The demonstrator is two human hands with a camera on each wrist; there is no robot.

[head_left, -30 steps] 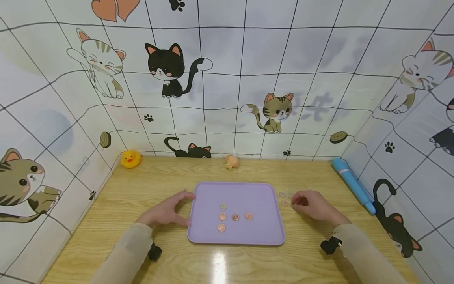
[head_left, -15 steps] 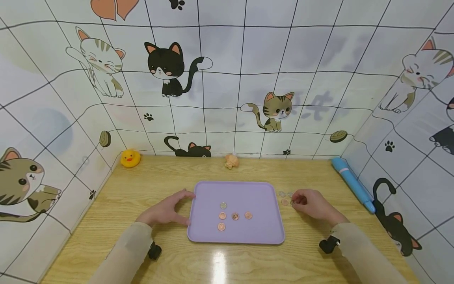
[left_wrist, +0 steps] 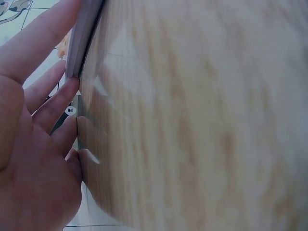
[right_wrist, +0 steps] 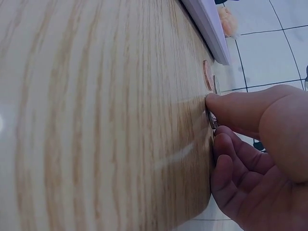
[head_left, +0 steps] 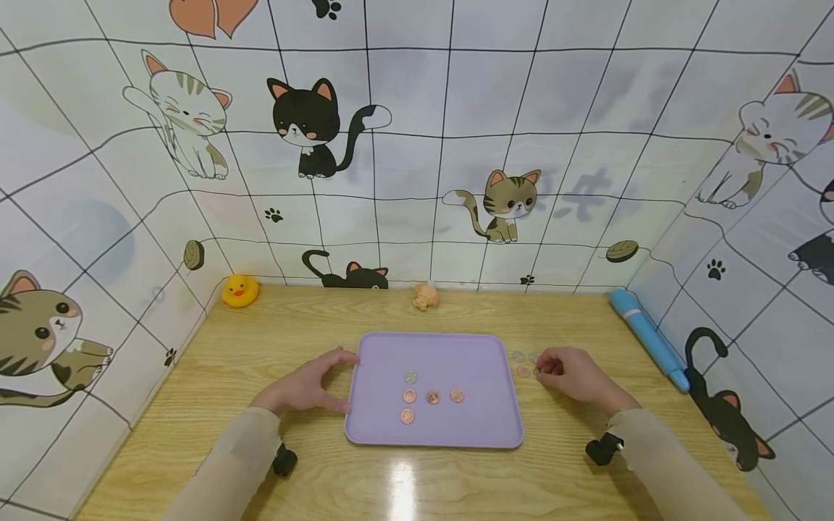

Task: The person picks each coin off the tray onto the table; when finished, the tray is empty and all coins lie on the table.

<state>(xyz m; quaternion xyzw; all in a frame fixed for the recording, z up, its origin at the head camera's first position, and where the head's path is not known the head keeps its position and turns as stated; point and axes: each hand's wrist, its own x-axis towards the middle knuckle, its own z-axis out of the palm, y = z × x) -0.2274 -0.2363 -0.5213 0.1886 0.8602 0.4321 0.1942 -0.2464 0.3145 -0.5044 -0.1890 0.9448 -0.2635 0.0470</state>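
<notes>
A lilac tray [head_left: 469, 362] lies on the table with several coins on it: a silvery one [head_left: 410, 378] above copper ones [head_left: 407, 416]. My left hand [head_left: 308, 382] rests at the tray's left side, thumb and index fingertip spread along its rim. In the left wrist view the other fingers extend over the wood. Right of the tray, my right hand [head_left: 573, 373] has thumb and curled fingers around a coin [right_wrist: 212, 119] at the tabletop. Next to it lie a copper coin [head_left: 523, 371] and silvery coins [head_left: 518, 356], one partly behind the fingertips.
A yellow rubber duck [head_left: 239, 291] sits at the back left corner. At the back middle is a small peach-coloured figure [head_left: 426, 296]. A blue tube-like pen [head_left: 648, 340] lies along the right wall. Cat-printed sheets enclose the wooden table on three sides.
</notes>
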